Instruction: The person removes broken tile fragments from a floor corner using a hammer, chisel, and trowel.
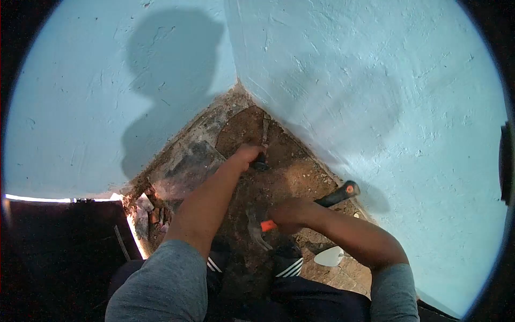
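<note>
My left hand (250, 155) is closed around a chisel (265, 126) near the corner of the dug-up floor. The chisel's narrow metal blade points away from me toward the corner, and its dark handle end shows below my fingers. Closer to my feet, my right hand (289, 216) grips a claw hammer (255, 231) by its orange and black handle. The hammer's metal head hangs to the left of that hand, above the soil, apart from the chisel. The end of the handle sticks out to the right, near the wall.
Two light blue walls (332, 80) meet at the corner ahead. A trowel (328, 256) lies right of my feet. Grey broken concrete (193, 163) borders the brown soil (241, 129) on the left. Rubble (153, 214) lies by a dark panel (59, 252) at lower left.
</note>
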Motion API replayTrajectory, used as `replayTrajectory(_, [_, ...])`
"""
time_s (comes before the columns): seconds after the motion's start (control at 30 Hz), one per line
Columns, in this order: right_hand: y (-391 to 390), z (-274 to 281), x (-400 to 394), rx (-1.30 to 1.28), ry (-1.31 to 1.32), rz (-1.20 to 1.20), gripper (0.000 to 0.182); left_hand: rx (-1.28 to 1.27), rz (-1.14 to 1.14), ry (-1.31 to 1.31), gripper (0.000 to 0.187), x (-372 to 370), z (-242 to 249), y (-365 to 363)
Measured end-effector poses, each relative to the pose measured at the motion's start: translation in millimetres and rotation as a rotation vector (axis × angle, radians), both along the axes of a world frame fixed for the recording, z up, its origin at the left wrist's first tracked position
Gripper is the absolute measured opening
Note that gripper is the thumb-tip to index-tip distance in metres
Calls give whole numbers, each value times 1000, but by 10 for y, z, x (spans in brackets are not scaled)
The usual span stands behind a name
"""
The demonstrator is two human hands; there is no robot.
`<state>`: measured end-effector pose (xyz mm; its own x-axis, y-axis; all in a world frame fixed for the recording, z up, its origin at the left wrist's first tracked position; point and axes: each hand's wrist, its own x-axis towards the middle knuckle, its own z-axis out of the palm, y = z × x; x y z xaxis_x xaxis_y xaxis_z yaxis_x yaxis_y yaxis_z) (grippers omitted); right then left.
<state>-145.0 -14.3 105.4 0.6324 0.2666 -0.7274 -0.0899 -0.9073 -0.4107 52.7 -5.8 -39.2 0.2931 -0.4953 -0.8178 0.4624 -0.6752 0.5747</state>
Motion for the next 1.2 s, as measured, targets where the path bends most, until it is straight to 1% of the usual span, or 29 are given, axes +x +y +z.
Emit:
replayTrajectory(0.03, [2, 28, 3, 36, 38, 21, 27, 3, 1, 15, 34, 25, -81, -3])
replayTrajectory(0.13, [-346, -233, -56, -94, 14, -230, 33, 1, 9, -20, 37, -4, -108, -6])
replayTrajectory(0.23, [-349, -276, -31, -385, -212, -640, 38, 15, -11, -111, 36, -35, -17, 28])
replayTrajectory(0.27, [-397, -248, -43, -321, -244, -598, 37, 27, -25, -143, 36, -26, 2, 42])
replayTrajectory(0.3, [-459, -197, -82, -254, -274, -559, 37, -3, -51, -94, 36, 41, -302, 17])
replayTrajectory(0.33, [-490, -136, -109, -187, -302, -522, 36, -33, -79, -45, 37, 146, -845, -43])
replayTrajectory(0.37, [-425, -36, -107, -176, -223, -453, 34, -60, -110, 5, 38, 202, -1135, -74])
replayTrajectory(0.4, [-301, 91, -98, -165, -146, -383, 32, -30, -124, -12, 38, 170, -954, -71])
replayTrajectory(0.43, [-206, 156, -96, -154, -71, -311, 30, 0, -136, -29, 38, 103, -557, -68])
replayTrajectory(0.5, [-74, 147, -138, 13, -102, -163, 26, 39, -128, -47, 38, 30, -77, -55])
replayTrajectory(0.53, [-83, 53, -124, 58, -69, -96, 25, 50, -110, -46, 38, 4, 45, -41])
replayTrajectory(0.57, [-92, -42, -109, 106, -36, -32, 23, 61, -91, -45, 38, -8, 91, -31])
replayTrajectory(0.6, [-182, -365, -40, 119, 46, 24, 22, 88, -49, -65, 37, -2, -71, -40])
replayTrajectory(0.63, [-255, -536, 20, 131, 128, 79, 21, 113, -7, -86, 36, 21, -349, -81])
replayTrajectory(0.67, [-292, -410, 61, 29, 120, -63, 22, 136, 36, -104, 34, 31, -503, -103])
replayTrajectory(0.73, [-326, 15, 138, -185, 95, -334, 23, 55, 29, 44, 35, 58, -368, -83])
replayTrajectory(0.77, [-262, 85, 118, -149, -28, -329, 22, 13, 22, 112, 36, 89, -305, -81])
replayTrajectory(0.8, [-129, 125, 45, -111, -148, -325, 22, 42, 28, 54, 36, 110, -422, -82])
replayTrajectory(0.83, [-26, 123, 24, -77, -133, -266, 21, 68, 32, -4, 36, 134, -651, -105])
replayTrajectory(0.87, [76, 122, 2, -42, -119, -208, 21, 95, 37, -64, 35, 150, -774, -124])
replayTrajectory(0.9, [184, 94, 37, -6, 30, -96, 21, 67, 30, -17, 36, 118, -610, -113])
replayTrajectory(0.93, [239, 62, 52, 31, 179, 15, 20, 40, 20, 30, 36, 52, -307, -95])
replayTrajectory(0.97, [222, -110, 42, 92, 206, 95, 20, 13, 10, 78, 36, 13, -136, -90])
replayTrajectory(1.0, [185, -394, 25, 153, 233, 176, 20, 25, 0, 65, 35, 15, -157, -94])
replayTrajectory(1.03, [158, -428, 30, 214, 260, 259, 20, 36, -8, 54, 35, 28, -217, -92])
replayTrajectory(1.07, [6, -408, -18, 130, 155, 90, 21, 47, -14, 44, 34, 43, -286, -86])
replayTrajectory(1.13, [-420, 4, 50, -48, -56, -239, 22, 21, -10, 93, 31, 138, -694, -135])
replayTrajectory(1.17, [-345, -45, 10, -67, -106, -347, 23, 9, -7, 118, 30, 160, -813, -150])
replayTrajectory(1.2, [-205, -143, -59, -88, -158, -456, 24, 2, -13, 126, 29, 150, -760, -154])
